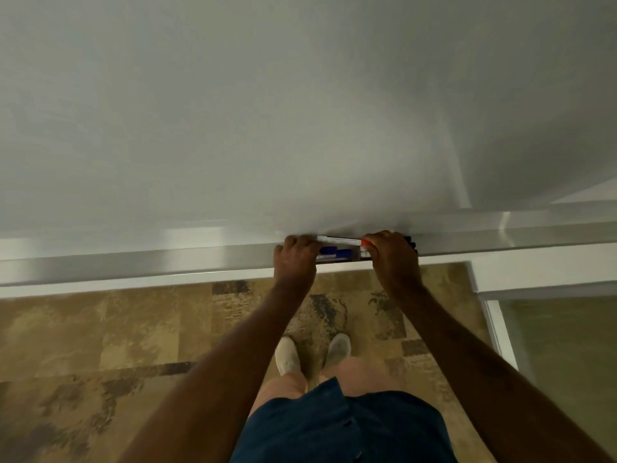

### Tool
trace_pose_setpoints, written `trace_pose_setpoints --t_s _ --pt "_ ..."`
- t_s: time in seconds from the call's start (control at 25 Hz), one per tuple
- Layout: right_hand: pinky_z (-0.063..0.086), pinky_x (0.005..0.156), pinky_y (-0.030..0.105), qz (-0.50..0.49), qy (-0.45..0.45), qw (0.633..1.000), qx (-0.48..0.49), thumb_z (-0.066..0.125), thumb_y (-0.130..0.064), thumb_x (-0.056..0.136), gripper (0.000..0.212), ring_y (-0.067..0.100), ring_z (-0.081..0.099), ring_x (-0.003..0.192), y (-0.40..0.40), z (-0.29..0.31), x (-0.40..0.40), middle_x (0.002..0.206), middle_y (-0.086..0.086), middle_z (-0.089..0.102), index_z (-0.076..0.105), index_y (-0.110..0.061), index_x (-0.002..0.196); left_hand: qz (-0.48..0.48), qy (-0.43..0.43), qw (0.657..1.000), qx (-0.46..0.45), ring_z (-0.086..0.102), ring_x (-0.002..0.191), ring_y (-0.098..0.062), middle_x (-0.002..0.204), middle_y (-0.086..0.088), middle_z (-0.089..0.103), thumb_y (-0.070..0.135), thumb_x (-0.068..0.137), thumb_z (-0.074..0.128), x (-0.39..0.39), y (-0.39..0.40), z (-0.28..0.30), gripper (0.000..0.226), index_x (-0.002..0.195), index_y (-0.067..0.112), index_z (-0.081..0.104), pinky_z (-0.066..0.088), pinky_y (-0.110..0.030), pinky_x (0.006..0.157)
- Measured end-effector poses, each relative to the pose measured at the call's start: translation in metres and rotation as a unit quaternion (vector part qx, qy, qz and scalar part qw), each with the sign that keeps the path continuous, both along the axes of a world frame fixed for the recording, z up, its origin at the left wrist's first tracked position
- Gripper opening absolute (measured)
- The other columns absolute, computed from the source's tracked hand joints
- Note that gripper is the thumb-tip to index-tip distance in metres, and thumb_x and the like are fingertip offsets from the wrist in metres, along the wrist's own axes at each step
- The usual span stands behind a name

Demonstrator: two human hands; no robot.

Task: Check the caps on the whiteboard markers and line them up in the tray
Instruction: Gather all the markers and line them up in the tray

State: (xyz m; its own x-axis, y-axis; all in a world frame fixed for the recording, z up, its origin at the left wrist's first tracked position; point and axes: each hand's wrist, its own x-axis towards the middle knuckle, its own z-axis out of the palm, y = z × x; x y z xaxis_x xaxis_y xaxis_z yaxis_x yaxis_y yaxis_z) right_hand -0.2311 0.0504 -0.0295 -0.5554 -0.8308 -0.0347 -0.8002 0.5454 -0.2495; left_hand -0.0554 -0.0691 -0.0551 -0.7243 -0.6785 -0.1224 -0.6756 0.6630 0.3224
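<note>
Hands, left (295, 259) and right (390, 259), grip a red-capped marker (340, 241) (fingers curled closed) above the tray (167, 262).

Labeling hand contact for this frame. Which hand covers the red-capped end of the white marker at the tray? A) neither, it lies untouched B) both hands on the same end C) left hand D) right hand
D: the right hand sits over the red cap end of the white marker, while the left hand is at the opposite end, above the blue markers in the tray.
</note>
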Motion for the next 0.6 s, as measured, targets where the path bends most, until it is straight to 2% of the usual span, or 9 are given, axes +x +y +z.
trace_pose_setpoints --t_s 0.12,0.28,0.36,0.44,0.52,0.6 --pt "0.055 0.08 0.036 0.0 -0.01 1.0 -0.004 0.068 -0.015 0.093 0.017 0.027 0.064 0.097 -0.008 -0.008 0.006 0.105 0.007 0.075 0.074 -0.015 0.108 -0.007 0.016 1.0 0.009 0.058 0.121 -0.025 0.132 -0.005 0.064 0.019 0.093 0.066 -0.001 0.005 -0.006 0.031 0.125 0.02 0.066 0.055 -0.04 0.092" --pt "0.053 0.079 0.034 0.024 -0.023 0.999 0.004 0.064 -0.014 0.092 0.018 0.026 0.061 0.099 -0.021 -0.018 0.016 0.108 0.006 0.073 0.071 -0.019 0.107 0.034 0.073 0.997 0.005 0.061 0.113 -0.027 0.123 -0.009 0.068 0.016 0.092 0.067 0.023 0.002 -0.009 0.028 0.12 0.015 0.068 0.06 -0.038 0.082" --pt "0.054 0.081 0.035 0.03 -0.04 0.999 0.005 0.062 -0.008 0.09 0.026 0.026 0.061 0.103 -0.023 -0.022 0.023 0.112 0.005 0.072 0.07 -0.02 0.112 0.097 0.106 0.988 0.047 0.058 0.111 -0.029 0.12 -0.011 0.066 0.011 0.094 0.063 0.034 -0.002 -0.01 0.026 0.119 0.012 0.066 0.058 -0.04 0.085" --pt "0.053 0.093 0.036 0.039 -0.077 0.996 -0.012 0.059 -0.004 0.093 0.033 0.025 0.061 0.11 -0.021 -0.026 0.03 0.12 0.006 0.07 0.067 -0.018 0.122 0.167 0.134 0.971 0.11 0.057 0.112 -0.03 0.122 -0.012 0.064 0.008 0.095 0.06 0.038 -0.004 -0.008 0.026 0.12 0.01 0.064 0.054 -0.043 0.092" --pt "0.052 0.1 0.035 0.047 -0.107 0.993 -0.033 0.055 -0.005 0.098 0.034 0.023 0.061 0.115 -0.018 -0.028 0.034 0.124 0.007 0.069 0.065 -0.017 0.128 0.199 0.137 0.958 0.154 0.057 0.114 -0.029 0.125 -0.012 0.063 0.009 0.096 0.058 0.035 -0.006 -0.006 0.028 0.124 0.01 0.062 0.053 -0.044 0.097" --pt "0.051 0.099 0.03 0.023 -0.125 0.99 -0.062 0.053 -0.003 0.098 0.034 0.021 0.061 0.114 -0.012 -0.027 0.034 0.123 0.006 0.069 0.066 -0.017 0.126 0.21 0.145 0.949 0.187 0.058 0.112 -0.028 0.122 -0.013 0.064 0.008 0.097 0.056 0.029 -0.006 -0.005 0.027 0.123 0.01 0.063 0.053 -0.043 0.096"
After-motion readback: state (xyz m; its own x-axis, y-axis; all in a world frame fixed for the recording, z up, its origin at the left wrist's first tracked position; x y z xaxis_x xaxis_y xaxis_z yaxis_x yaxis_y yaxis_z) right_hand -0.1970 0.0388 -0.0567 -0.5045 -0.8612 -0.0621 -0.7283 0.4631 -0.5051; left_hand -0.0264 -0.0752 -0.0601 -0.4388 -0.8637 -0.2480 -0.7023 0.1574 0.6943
